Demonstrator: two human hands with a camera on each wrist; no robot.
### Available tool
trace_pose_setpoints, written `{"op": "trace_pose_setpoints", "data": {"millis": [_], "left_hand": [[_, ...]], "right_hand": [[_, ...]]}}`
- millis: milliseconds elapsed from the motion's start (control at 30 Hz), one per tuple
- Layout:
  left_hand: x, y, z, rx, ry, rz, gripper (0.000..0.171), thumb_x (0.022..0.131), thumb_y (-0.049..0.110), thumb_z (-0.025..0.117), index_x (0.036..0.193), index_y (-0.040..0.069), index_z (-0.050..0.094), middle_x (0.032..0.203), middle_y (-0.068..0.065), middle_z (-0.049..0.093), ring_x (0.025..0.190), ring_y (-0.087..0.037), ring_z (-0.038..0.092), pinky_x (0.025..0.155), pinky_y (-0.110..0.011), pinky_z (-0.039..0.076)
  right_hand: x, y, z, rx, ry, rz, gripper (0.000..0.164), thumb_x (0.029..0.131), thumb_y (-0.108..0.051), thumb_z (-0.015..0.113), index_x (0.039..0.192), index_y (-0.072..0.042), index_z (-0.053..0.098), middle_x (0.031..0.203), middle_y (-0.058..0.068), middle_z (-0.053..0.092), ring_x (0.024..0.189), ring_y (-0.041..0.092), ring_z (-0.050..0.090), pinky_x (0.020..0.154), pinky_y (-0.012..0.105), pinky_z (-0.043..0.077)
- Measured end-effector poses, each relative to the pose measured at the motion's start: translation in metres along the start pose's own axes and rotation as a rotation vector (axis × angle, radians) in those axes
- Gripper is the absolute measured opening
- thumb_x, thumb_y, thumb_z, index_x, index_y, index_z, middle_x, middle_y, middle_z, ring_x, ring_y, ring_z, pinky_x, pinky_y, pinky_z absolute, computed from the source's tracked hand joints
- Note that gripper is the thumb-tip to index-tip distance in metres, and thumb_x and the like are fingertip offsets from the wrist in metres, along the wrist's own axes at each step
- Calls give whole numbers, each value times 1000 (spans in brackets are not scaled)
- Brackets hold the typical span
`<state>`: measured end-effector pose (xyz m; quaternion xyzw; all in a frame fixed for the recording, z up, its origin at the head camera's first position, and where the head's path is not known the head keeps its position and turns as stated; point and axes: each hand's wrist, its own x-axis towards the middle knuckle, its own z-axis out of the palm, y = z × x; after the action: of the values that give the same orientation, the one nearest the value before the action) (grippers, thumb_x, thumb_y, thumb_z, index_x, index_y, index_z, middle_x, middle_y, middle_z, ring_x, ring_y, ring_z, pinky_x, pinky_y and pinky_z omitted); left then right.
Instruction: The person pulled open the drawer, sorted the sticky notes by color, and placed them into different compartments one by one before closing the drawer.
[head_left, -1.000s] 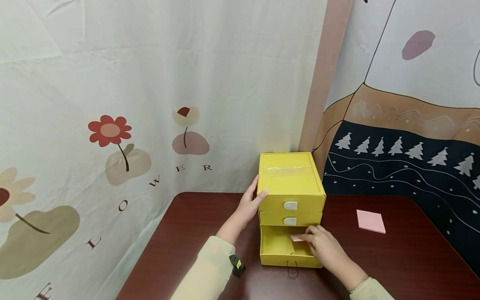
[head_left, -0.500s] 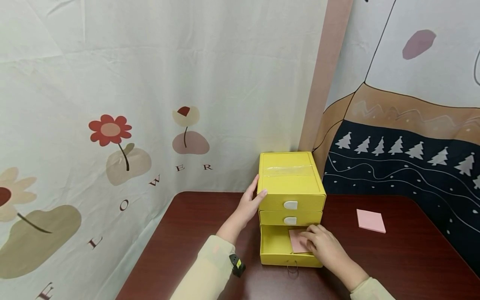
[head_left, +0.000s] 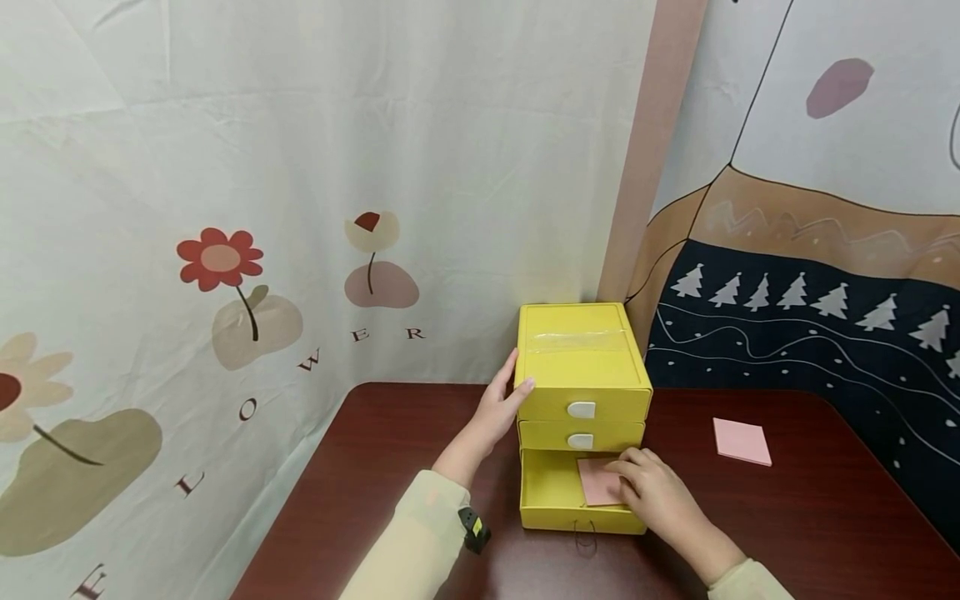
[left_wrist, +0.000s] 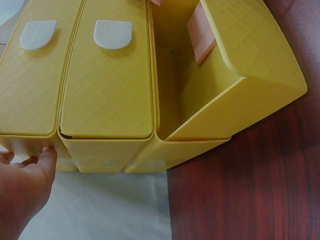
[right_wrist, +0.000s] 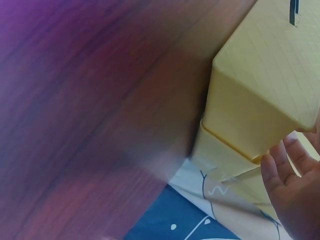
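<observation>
A yellow cabinet with three stacked drawers stands on the table, its bottom drawer pulled out. Inside that drawer lies a pink square pad of sticky notes, against the drawer's inner face in the left wrist view. My right hand is over the drawer's right side, its loosely bent fingertips overlapping the pad's edge. Relaxed fingers show beside the drawer in the right wrist view. My left hand rests along the cabinet's left side near the top drawer, thumb at the front corner.
Another pink sticky-note pad lies on the dark red table to the right. White tabs mark the upper two drawers, both pushed in. A loop of dark cord hangs from the bottom drawer's front. Printed curtains hang behind.
The pink pad, pinched by my right hand a second ago, has come down flat into the bottom drawer. My right hand has let go and shifted slightly right. The left hand stays put.
</observation>
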<state>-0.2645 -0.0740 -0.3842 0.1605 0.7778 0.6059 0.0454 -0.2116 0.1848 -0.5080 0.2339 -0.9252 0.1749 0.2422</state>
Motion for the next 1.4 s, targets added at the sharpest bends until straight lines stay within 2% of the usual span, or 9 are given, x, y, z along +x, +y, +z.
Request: {"op": "trace_pose_setpoints", "data": {"millis": [400,633,767,1000,1167,1300,1400], "left_hand": [[0,1,0,-1,8,-3,66,99,28,49,153,19,12,159,-5,10,146,-26,7,116,-52,11],[-1,0,1,-4,17,-5,66,99,27,50,153,17,14,159,-6,12,146,-27,8,115,-53,12],[0,-1,1,-8,16,-12,66,99,27,50,153,18,14,159,-5,12,146,-26,8,116,-52,13],[0,0,0,-11,6,-8,66,99,27,49,153,18,13,159,-5,11,146,-26,7,116,-52,12],[-2,1,-1,-8,5,-5,66,99,28,49,153,19,12,159,-5,10,146,-26,6,116,-53,11],[-2,0,-1,-2,1,-6,66,99,28,49,154,19,11,159,-5,9,146,-27,6,115,-54,11],[-1,0,0,-1,-6,-3,66,100,28,48,154,19,11,159,-5,9,146,-27,5,115,-54,11]], "right_hand": [[-11,15,-10,-13,147,-13,23,70,-4,73,85,-21,73,84,-16,55,76,3,47,63,28,46],[-16,25,-18,7,221,29,18,70,-6,66,80,-20,71,82,-16,56,75,4,48,58,27,45],[-18,32,-22,4,246,84,19,70,-5,64,79,-21,71,82,-14,57,75,6,49,56,27,44],[-18,47,-29,-14,243,218,20,72,-6,63,82,-22,70,83,-10,58,74,9,48,50,28,40],[-19,60,-31,-17,214,323,20,74,-6,62,87,-17,71,83,-5,59,76,13,49,52,30,38],[-18,71,-33,-26,159,406,21,77,-6,63,96,-12,70,90,3,60,81,23,52,58,40,44],[-17,78,-36,-28,115,454,25,79,-7,63,104,-9,67,105,15,59,92,33,53,65,51,47]]}}
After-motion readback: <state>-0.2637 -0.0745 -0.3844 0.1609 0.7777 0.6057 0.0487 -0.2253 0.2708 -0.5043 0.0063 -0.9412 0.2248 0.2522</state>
